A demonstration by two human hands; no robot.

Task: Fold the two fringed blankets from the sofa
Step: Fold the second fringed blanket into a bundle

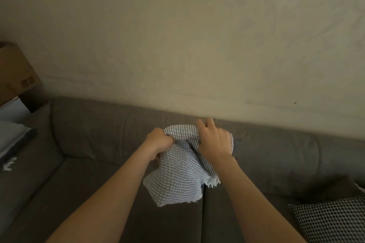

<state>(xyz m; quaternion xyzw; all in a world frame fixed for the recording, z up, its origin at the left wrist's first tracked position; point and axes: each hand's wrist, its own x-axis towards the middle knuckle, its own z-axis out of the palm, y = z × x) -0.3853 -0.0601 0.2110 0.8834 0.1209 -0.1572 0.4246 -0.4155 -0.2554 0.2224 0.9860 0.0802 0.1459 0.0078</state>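
Head view: w/ left hand & right hand gripping its bunched top over sofa, we judge fringed blanket soft, light, floppy, so best held at corners.

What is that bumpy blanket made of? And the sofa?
The blanket looks like soft woven cloth, maybe cotton: a bumpy grid of light and dark threads, white fringe at one edge, and it droops limply. The sofa looks like matte grey-brown fabric, not leather: no shine, soft wrinkles.
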